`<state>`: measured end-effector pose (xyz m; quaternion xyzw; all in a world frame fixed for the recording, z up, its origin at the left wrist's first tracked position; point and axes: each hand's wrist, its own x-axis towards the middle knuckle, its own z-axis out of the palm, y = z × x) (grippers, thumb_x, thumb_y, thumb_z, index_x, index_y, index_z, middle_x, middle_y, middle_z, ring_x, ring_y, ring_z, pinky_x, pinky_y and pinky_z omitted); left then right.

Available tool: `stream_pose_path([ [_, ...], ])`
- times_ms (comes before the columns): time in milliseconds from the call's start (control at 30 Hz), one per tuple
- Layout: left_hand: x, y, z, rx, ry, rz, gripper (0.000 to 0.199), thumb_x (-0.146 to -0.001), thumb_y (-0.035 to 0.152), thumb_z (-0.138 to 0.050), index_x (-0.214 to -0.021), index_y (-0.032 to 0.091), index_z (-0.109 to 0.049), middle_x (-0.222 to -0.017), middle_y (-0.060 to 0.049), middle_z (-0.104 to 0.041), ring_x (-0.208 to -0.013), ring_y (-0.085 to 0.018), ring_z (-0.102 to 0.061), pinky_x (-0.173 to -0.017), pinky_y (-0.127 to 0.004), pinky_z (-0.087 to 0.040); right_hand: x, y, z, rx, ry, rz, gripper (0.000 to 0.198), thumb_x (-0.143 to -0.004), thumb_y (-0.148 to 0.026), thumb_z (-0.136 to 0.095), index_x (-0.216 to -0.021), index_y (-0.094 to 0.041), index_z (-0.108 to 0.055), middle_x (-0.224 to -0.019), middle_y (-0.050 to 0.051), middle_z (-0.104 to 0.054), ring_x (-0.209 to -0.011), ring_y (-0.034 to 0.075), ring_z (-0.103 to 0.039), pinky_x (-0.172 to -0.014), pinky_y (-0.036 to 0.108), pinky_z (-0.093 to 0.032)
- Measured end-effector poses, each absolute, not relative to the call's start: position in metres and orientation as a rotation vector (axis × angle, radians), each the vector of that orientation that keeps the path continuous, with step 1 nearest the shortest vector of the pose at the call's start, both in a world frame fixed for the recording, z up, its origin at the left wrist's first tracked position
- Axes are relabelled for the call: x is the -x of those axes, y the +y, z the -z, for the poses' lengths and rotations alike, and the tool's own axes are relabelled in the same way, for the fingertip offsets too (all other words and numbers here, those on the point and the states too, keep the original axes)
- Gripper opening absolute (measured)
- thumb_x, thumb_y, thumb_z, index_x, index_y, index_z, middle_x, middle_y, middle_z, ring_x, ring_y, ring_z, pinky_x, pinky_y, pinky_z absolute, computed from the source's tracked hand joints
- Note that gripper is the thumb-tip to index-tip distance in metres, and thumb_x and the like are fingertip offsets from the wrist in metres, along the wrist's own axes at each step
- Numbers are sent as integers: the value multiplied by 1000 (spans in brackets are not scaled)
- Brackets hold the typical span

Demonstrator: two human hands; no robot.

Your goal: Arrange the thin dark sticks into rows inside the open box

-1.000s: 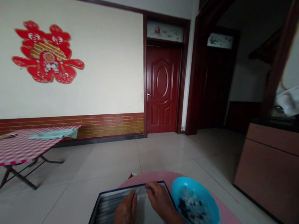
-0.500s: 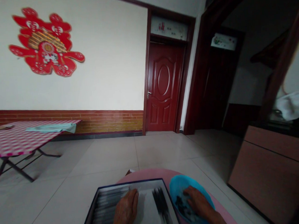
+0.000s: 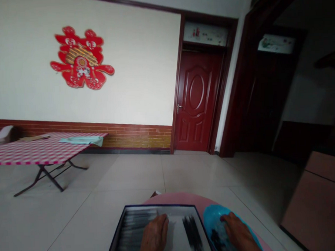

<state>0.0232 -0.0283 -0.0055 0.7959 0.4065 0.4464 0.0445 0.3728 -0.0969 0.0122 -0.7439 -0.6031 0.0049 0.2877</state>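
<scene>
Left hand bare: broad back, surface finely creased and faintly veined, knuckles rounded. Fingers thick, blunt-ended, close in width. Bare wrist at bottom of view, sturdy, little narrower than palm. Right hand likewise bare: stout build, back plain, softly shaded in dim light, fingers partly blurred, thick at base. Wrist and short stretch of forearm uncovered. Nails too small to make out.

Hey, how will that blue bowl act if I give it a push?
The blue bowl looks like plastic, so it's probably light for its size. The small dark and pale pieces inside look loose and would likely shift.
</scene>
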Motion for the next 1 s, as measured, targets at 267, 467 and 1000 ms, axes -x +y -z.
stream_pose_path([
  [267, -24, -26, 4, -2425, 1169, -1335, 37, -96, 29, -34, -120, 24, -62, -97, -6, -75, -81, -17, -72, -72, -22, -56, -274, -71, -67, 1513, -1198, -611, 32, -61, -43, -67, -85, -23, -71, -91, 7, -75, -89, 27, -67, -83, 37, -50],
  [467, -20, -23, 3, -2397, 1214, -1242, 43, -91, 24, -35, -127, 25, -60, -91, -8, -75, -76, -18, -71, -69, -22, -55, -186, -49, -54, 1001, -651, -1283, 49, -57, -42, -83, -100, -21, -69, -87, 3, -73, -80, 19, -67, -72, 30, -51],
  [1000, -24, -31, -4, -2461, 1188, -1156, 37, -94, 26, -35, -120, 27, -61, -91, -7, -75, -78, -19, -71, -67, -23, -54, -171, -45, -25, 860, -407, -1440, 38, -45, -36, -90, -69, -21, -66, -73, 0, -72, -77, 17, -68, -73, 27, -54],
])
